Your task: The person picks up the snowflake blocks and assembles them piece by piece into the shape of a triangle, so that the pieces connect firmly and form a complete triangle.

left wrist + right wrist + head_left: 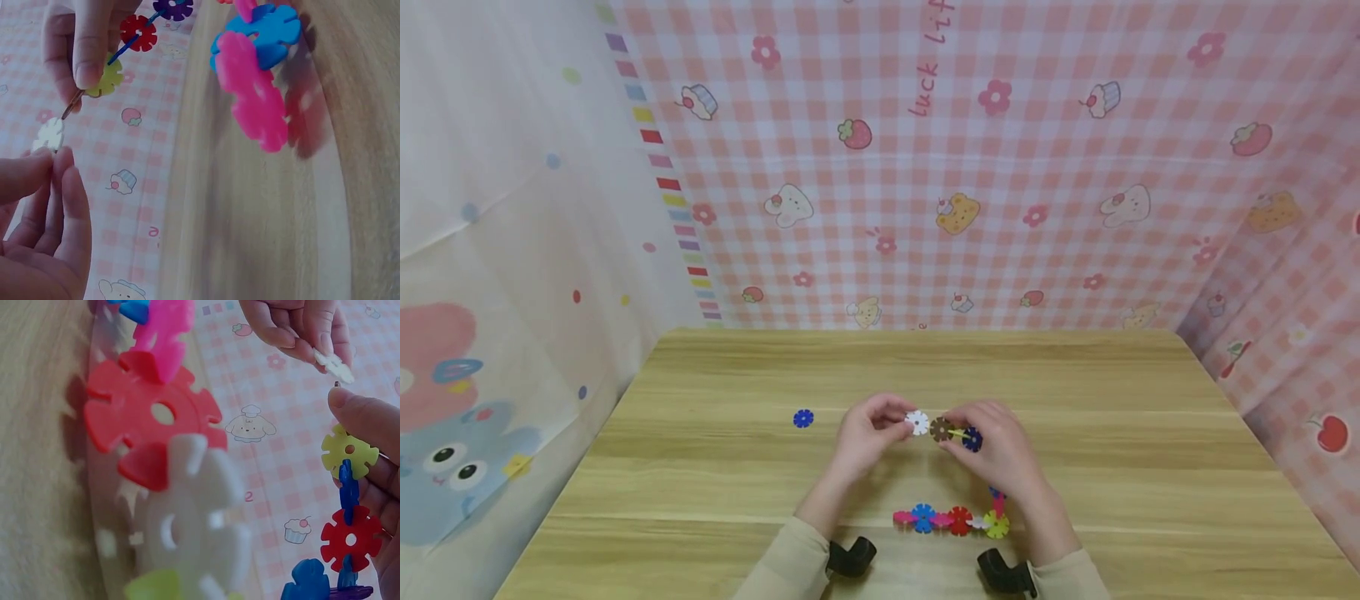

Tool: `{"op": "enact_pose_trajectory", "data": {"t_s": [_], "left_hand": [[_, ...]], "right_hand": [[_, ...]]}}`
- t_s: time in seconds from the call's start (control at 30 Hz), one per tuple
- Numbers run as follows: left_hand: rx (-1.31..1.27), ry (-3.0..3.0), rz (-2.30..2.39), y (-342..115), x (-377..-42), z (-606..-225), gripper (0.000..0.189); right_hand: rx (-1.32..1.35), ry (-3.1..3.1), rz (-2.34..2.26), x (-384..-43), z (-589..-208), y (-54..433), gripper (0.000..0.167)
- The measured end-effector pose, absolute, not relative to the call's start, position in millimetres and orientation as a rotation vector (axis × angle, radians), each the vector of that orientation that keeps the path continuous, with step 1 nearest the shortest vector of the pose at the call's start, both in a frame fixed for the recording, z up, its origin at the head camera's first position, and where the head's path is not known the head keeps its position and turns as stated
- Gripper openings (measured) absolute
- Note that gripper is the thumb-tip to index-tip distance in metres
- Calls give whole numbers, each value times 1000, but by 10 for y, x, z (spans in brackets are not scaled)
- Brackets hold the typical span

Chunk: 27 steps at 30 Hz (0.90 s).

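Observation:
Between thumb and fingertips, my left hand [868, 433] pinches a white notched plastic disc [917, 422]. Opposite it, my right hand [1000, 442] grips a brown notched disc [942, 429] at the end of a linked chain. The brown disc's free edge points at the white disc's rim, close beside it. Behind the brown one in the chain come a yellow disc [350, 451], a dark blue disc [349, 490] and a red disc [351, 539]. The right forearm partly hides the chain in the head view.
Lower on the wooden table [737, 483] lies the rest of the chain, with a yellow-green disc [996, 524], a red disc [959, 521], a light blue disc [923, 518] and pink ones. A loose blue disc [803, 418] lies left of my hands. Patterned cloth hangs behind.

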<state>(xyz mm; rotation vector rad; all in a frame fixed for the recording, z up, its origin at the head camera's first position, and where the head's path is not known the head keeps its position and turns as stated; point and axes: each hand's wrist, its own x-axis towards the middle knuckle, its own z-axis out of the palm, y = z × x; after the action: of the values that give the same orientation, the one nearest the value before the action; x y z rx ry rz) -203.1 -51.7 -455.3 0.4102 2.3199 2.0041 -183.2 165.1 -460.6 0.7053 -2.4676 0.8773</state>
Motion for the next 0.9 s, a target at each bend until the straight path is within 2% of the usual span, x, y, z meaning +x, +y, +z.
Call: {"op": "enact_pose_trajectory", "data": {"t_s": [0.23, 0.9], "left_hand": [[410, 2446, 1984, -453, -2008, -4512, 18], [413, 2234, 2331, -300, -2043, -4660, 11]], "right_hand": [[711, -2450, 901, -1846, -4623, 1656, 35], [737, -2345, 881, -1898, -4704, 1662, 33]]}}
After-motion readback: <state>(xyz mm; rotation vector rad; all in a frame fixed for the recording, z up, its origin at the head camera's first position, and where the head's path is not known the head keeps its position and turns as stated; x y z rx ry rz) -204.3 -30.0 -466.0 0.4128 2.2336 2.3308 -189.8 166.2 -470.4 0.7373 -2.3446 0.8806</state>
